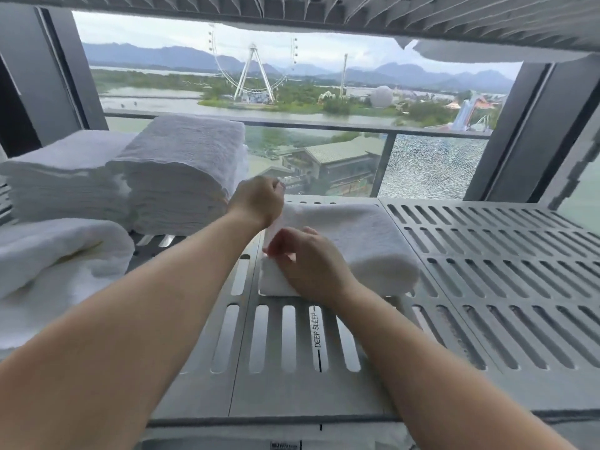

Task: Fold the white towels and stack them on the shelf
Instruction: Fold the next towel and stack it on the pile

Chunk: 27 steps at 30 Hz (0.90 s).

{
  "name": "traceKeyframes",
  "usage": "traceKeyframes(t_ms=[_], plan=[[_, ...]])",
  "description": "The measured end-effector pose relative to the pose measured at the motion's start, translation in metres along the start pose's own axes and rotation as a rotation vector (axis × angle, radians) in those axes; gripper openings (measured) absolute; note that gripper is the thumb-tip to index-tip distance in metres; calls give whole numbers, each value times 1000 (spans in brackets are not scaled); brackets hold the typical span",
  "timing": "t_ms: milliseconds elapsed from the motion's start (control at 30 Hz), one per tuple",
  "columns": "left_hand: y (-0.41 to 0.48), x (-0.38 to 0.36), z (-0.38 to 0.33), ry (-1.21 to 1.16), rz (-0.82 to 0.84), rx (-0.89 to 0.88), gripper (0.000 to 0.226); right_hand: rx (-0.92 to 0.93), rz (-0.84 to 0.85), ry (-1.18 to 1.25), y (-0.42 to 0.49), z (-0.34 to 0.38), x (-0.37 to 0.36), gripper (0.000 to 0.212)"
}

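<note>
Shelf (487,254): grey, slotted, level; lettering (317,326) "DEEP SLEEP" printed along one bar near the front edge.
Folded towel (357,241): white, lying flat on the middle of the shelf, rounded fold toward the right, open edges toward the left.
Left hand (256,201): at the far left corner of the folded towel; fingers (274,186) curled tight, pinching a bit of the white edge and lifting it slightly.
Right hand (308,261): on the near left corner of the folded towel; fingers (279,251) bent, pinching the layered edge there.
Tall stack (181,170): folded white towels at the left rear of the shelf, near the left hand, not touching it.
Low stack (58,177): more folded white towels, just left of the tall stack and touching it.
Loose towel (58,264): white, rumpled, at the near left of the shelf, in front of both stacks.
Upper shelf (324,11): overhead, white cloth edges showing beneath it.
Glass panel (431,167): in the balcony railing behind the shelf, cracked all over.
Ferris wheel (253,66): far off, across the water.
</note>
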<state>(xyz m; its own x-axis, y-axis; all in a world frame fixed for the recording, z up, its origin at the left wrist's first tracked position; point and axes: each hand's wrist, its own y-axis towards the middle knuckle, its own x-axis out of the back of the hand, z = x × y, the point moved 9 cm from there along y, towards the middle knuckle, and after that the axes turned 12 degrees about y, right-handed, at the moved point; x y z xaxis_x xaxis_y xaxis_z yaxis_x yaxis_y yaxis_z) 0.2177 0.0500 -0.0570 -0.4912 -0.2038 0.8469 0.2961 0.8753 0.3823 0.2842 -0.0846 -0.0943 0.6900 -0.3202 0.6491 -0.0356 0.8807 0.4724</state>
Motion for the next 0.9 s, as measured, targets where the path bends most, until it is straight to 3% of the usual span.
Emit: traceKeyframes(t_ms=[100,233,367,467,533,700,900], plan=[[6,-24,-27,-44,188,-149,22,130,17,-110,-12,15,-11,19],[-7,-66,-33,216,421,-253,37,148,-4,-71,-21,19,-7,20],[-17,-72,-22,370,453,-222,39,172,-61,-22,-40,21,6,22],[-26,-62,-25,481,415,-204,41,167,-210,-94,-49,23,28,15],[-32,-54,-27,549,385,-169,48,116,-314,-139,-54,17,46,12],[-58,-40,-29,704,416,-78,53,-62,-388,-173,-66,-4,75,15],[-86,-19,-25,569,525,-5,58,-444,-249,-287,-79,-38,92,51]])
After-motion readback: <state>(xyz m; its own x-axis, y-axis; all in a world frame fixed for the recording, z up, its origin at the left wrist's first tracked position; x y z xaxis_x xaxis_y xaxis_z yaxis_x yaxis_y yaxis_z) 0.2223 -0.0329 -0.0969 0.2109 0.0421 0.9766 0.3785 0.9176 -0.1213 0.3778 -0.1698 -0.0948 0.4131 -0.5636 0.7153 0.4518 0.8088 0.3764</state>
